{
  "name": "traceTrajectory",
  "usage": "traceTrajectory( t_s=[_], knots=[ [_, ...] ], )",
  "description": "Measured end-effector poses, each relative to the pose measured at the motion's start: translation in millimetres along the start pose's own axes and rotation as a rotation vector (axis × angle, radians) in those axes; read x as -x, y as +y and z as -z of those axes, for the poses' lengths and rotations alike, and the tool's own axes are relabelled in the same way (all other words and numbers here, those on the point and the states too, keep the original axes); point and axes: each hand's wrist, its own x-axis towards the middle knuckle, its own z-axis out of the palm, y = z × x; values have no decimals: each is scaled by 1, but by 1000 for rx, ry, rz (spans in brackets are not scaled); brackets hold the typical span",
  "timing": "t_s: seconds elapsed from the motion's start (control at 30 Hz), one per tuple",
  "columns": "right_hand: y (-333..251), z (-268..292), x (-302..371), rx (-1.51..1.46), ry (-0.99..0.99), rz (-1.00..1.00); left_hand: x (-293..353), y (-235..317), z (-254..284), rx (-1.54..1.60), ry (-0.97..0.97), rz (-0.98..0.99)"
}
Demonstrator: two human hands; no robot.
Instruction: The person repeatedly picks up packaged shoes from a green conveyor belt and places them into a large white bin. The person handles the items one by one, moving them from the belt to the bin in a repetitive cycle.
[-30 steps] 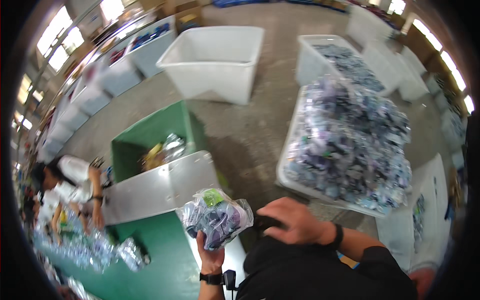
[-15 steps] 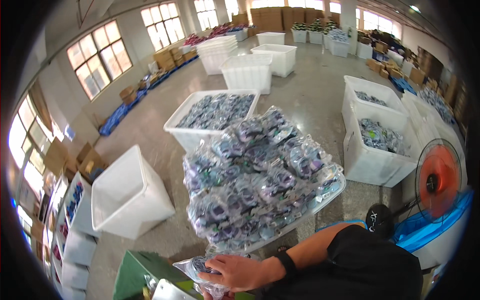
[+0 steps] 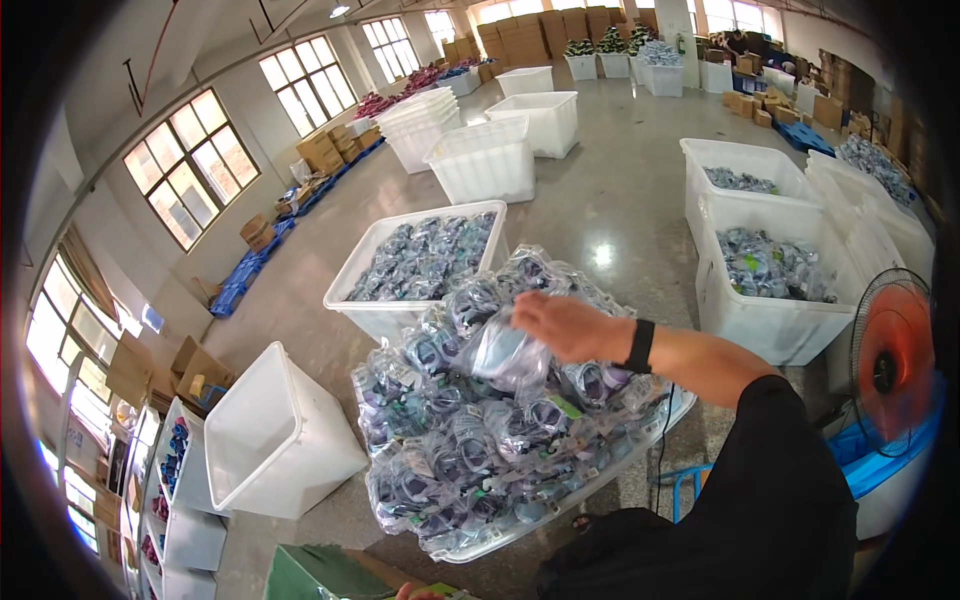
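Note:
A large heap of clear plastic bags [image 3: 470,450], each with grey-blue and purple goods whose kind I cannot make out, rises above the rim of a white tub [image 3: 500,541] in front of me. Over the top of this heap, my right hand [image 3: 565,325] is closed on a clear plastic bag [image 3: 505,352] with something pale blue in it. A black band circles that wrist. Only some fingertips of my left hand [image 3: 418,592] show at the lower edge, beside a green box [image 3: 318,572]; what they hold is hidden.
Beyond the heap stands a white tub [image 3: 345,265] full of similar bags. An unfilled white tub [image 3: 285,440] leans at the left. More filled tubs [image 3: 765,320] stand at the right, near a red floor fan [image 3: 885,365]. A dark cord [image 3: 663,440] hangs beside the heap.
My right hand has moved from the lower edge, by the green box, up and forward to the heap's top with a clear bag. My left hand is now mostly out of view.

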Motion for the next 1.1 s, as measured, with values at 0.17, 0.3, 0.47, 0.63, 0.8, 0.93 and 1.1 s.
traceTrajectory(
  t_s=[0.17, 0.3, 0.47, 0.63, 0.8, 0.93, 1.1],
  knots=[
    [93, -50, 23, 109, 133, 60, 5, -16, 10, -212, 86, 75],
    [117, -73, 62, 1, -211, -168, 14, -34, 42, -269, 174, 200],
    [94, -89, 74, -326, 29, -420, 36, -54, 105, -268, 327, 385],
    [45, -83, 69, -389, 107, -383, 53, -59, 154, -264, 399, 419],
    [-14, -69, 51, -453, 69, -255, 60, -47, 197, -297, 387, 423],
    [-64, -56, 41, -502, 34, -149, 70, -29, 244, -349, 395, 439],
    [-125, -55, 29, -547, -35, -92, 103, -10, 315, -398, 423, 442]
  ],
)
